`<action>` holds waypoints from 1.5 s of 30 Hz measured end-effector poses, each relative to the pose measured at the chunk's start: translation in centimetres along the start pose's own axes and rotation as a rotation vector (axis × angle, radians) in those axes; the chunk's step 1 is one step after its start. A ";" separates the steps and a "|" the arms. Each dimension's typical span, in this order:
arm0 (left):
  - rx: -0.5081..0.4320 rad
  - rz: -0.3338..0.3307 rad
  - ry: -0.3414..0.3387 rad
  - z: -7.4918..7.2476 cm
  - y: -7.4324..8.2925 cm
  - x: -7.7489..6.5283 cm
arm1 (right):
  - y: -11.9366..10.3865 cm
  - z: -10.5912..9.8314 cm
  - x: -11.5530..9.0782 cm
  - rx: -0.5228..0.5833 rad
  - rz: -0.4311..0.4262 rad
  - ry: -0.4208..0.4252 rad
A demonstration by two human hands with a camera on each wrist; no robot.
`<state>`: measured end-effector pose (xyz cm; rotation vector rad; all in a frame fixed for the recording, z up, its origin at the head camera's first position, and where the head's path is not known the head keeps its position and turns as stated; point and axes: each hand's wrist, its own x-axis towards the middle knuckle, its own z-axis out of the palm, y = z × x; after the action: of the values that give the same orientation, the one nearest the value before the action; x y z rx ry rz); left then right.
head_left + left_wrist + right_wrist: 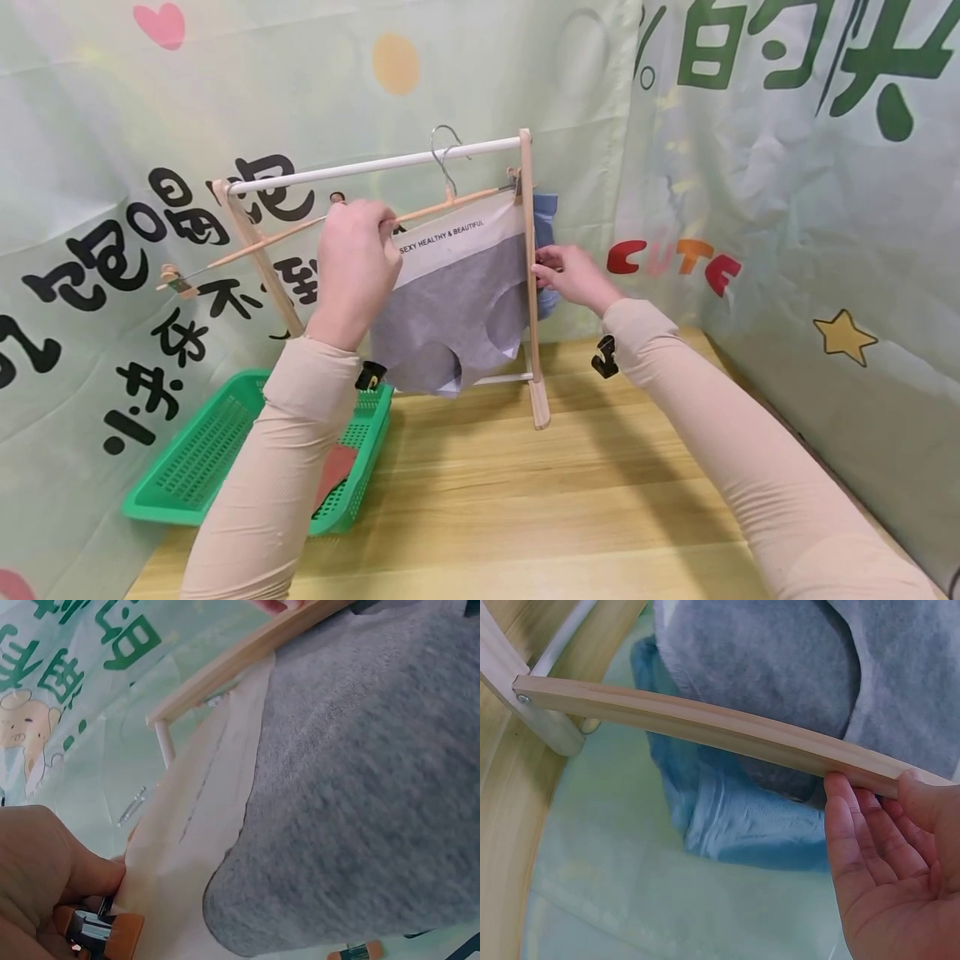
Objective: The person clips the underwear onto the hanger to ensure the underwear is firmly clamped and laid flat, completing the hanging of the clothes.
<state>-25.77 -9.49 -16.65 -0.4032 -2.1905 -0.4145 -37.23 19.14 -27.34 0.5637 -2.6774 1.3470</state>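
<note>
Grey underwear (457,304) with a pale, lettered waistband (195,795) hangs from a wooden clip hanger (480,197). My left hand (358,267) pinches the waistband at its left end, beside a brown clip (97,934); its exact hold on the clip is partly hidden. My right hand (577,275) grips the right wooden post (705,727) of a small clothes rack, thumb on one side and fingers on the other. Blue clothing (750,829) hangs behind the grey underwear.
The rack's white rail (360,167) carries the hanger hooks. Another clip (176,282) sits at the hanger's far left. A green basket (202,442) with a reddish item (335,475) stands left on the wooden table (487,492). Printed curtains enclose the back and right.
</note>
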 end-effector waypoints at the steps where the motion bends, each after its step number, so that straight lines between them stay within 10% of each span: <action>1: -0.010 0.004 0.004 0.0 -0.1 0.1 | 0.0 0.0 0.0 -0.003 -0.004 0.001; 45: -0.025 -0.006 -0.063 4.7 0.3 2.3 | 0.0 0.1 0.3 -0.004 0.021 0.012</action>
<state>-30.28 -6.87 -17.52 -0.4293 -2.2503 -0.4379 -37.46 19.00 -27.34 0.5273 -2.6835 1.3450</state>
